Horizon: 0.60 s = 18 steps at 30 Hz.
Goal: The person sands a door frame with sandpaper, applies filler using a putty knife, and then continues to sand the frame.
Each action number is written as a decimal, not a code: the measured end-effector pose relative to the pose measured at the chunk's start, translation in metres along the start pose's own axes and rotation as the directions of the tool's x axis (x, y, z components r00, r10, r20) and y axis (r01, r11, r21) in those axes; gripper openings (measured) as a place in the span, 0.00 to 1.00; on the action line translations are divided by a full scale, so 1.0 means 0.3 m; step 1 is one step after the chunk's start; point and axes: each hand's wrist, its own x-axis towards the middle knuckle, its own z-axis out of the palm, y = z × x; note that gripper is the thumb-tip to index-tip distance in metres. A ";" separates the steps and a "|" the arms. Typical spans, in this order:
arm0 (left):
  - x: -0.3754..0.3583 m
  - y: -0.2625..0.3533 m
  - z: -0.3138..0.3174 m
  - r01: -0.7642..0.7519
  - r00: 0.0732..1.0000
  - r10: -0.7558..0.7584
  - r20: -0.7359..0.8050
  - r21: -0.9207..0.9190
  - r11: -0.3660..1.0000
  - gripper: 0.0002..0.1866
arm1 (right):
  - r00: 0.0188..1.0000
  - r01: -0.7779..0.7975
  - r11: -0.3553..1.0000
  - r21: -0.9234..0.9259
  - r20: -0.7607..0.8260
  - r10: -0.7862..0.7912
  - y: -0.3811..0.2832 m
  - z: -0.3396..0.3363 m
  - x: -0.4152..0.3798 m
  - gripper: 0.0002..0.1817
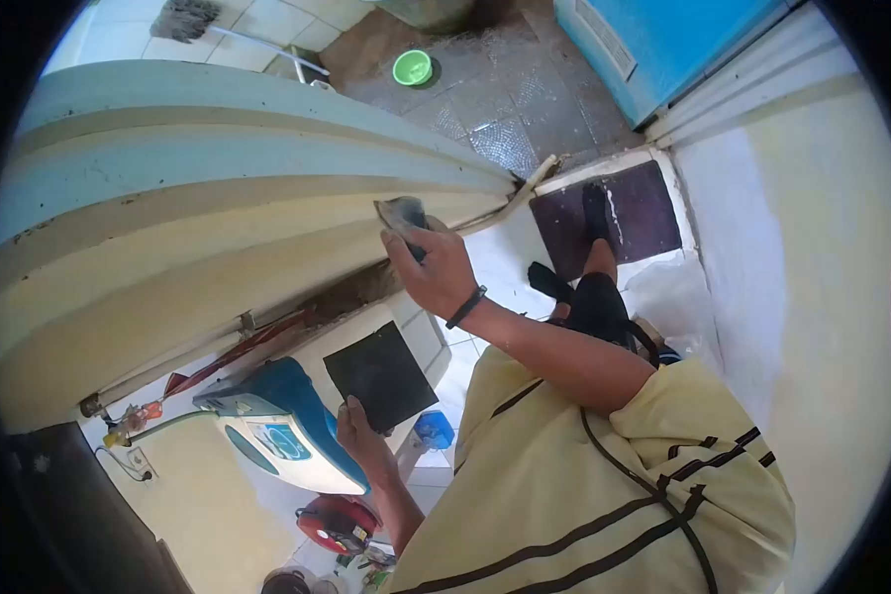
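Presses a small grey worn pad (402,214) against the edge of the cream and pale-blue banded wall (218,198) with the right hand (434,269), raised at centre. Grip clamped on the pad, fingers wrapped round its lower part, top end showing above them and touching the wall edge. Wears a black wristband (465,307) on that wrist.

Holds a dark square sheet (380,374) in the left hand (358,432), lower and nearer. Grip closed on the sheet's near corner, thumb on its face, the rest of the sheet standing free above the fingers. Keeps the sheet well apart from the pad, below it and slightly to the left.

Just left of the sheet and left hand, a blue and white appliance (277,426). Nearer, below it, a red round item (337,520). Just right of the left hand, a small blue container (434,429) down on the pale tiled floor (510,262).

Far off, at the top, a green bowl (412,67) on grey paving, with a blue cabinet (663,40) to its right. Right of the raised hand, a dark purple mat (639,213) on the floor. Along the right side, a pale painted wall (802,297).

At the near right, a yellow shirt (584,495) with dark stripes.
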 end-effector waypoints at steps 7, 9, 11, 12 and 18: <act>0.039 -0.034 0.019 -0.078 0.997 0.078 -0.024 -0.033 0.996 0.11 | 0.998 -0.059 0.997 -0.058 0.024 0.061 0.058 0.018 0.026 0.13; 0.037 -0.036 0.015 -0.081 0.997 0.081 -0.016 -0.026 0.996 0.11 | 1.000 0.031 1.000 0.002 0.001 -0.031 -0.027 0.011 0.016 0.14; 0.029 -0.023 0.012 -0.040 0.999 0.039 -0.013 -0.030 0.999 0.11 | 1.000 -0.026 1.000 -0.001 -0.017 0.026 -0.005 0.022 0.016 0.15; 0.027 -0.023 0.009 -0.041 0.999 0.040 -0.024 -0.019 0.999 0.11 | 0.995 -0.096 0.995 -0.027 -0.011 0.096 0.058 0.033 0.021 0.15; 0.025 -0.046 0.002 -0.028 0.998 0.027 -0.049 -0.025 0.999 0.11 | 0.999 -0.047 0.999 0.005 0.002 0.046 -0.011 0.014 0.032 0.17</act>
